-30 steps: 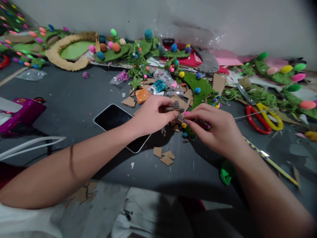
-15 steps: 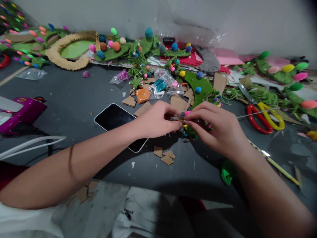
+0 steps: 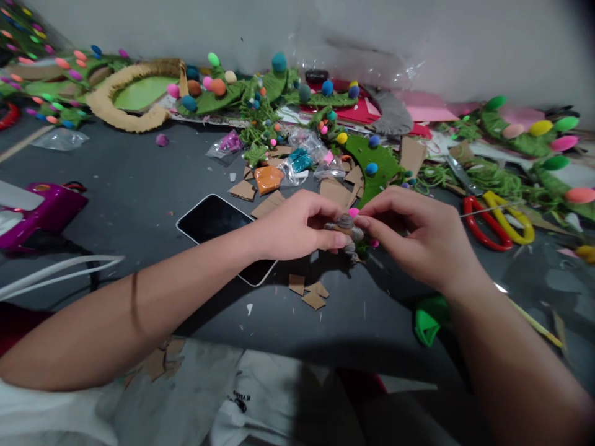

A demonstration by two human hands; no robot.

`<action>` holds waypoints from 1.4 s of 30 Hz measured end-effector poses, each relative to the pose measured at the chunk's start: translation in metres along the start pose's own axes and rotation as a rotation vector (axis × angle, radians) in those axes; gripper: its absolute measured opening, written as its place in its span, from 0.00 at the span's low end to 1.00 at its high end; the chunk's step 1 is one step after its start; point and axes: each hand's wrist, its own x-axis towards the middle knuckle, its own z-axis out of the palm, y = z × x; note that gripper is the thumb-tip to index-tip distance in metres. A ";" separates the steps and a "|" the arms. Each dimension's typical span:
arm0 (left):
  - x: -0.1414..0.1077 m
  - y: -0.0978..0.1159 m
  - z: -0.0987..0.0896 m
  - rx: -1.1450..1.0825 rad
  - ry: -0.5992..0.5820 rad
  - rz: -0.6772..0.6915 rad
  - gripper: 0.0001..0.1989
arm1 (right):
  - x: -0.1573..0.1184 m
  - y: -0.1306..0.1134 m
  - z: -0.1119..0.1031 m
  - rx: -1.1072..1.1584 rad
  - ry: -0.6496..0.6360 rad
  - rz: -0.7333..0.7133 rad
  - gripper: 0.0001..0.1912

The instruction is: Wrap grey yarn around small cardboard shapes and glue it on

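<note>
Handling (judged): grey yarn-wrapped piece [image 3: 344, 222] should be very light, with a soft, grippy surface over a stiffer core, probably cardboard, that could bend if squeezed hard. Best hold: a flat pinch at the middle, leaving the windings loose of pressure.

Appearance: small, lobed, grey coils bunched unevenly; a tan patch shows between them. Fine detail too small to read.

Position: centre of frame, above the table [image 3: 139, 167], right of the phone [image 3: 211, 214].

Hands: left hand [image 3: 297, 226] clamped on the piece, thumb in front. Right hand [image 3: 418, 238] has thumb and forefinger drawn together at its right edge, beside a pink pompom [image 3: 354, 212]; cannot tell what they grip.
</note>
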 end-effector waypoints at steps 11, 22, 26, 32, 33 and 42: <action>0.004 -0.006 0.006 -0.183 0.249 0.037 0.04 | -0.002 0.000 0.007 -0.025 0.035 -0.040 0.03; 0.006 -0.014 0.006 -0.330 0.227 0.061 0.06 | -0.002 -0.002 0.010 0.086 -0.008 0.021 0.05; 0.005 -0.012 0.006 -0.241 0.272 0.093 0.04 | -0.002 -0.002 0.011 0.085 -0.012 0.088 0.04; 0.006 -0.011 0.002 0.012 0.342 0.062 0.04 | -0.004 0.001 0.009 -0.009 -0.074 -0.008 0.05; 0.006 -0.011 0.002 0.085 0.352 0.069 0.04 | -0.004 0.001 0.008 -0.039 -0.090 -0.044 0.06; 0.000 -0.010 0.002 0.446 0.230 -0.005 0.06 | -0.007 0.000 0.003 -0.210 -0.245 -0.224 0.07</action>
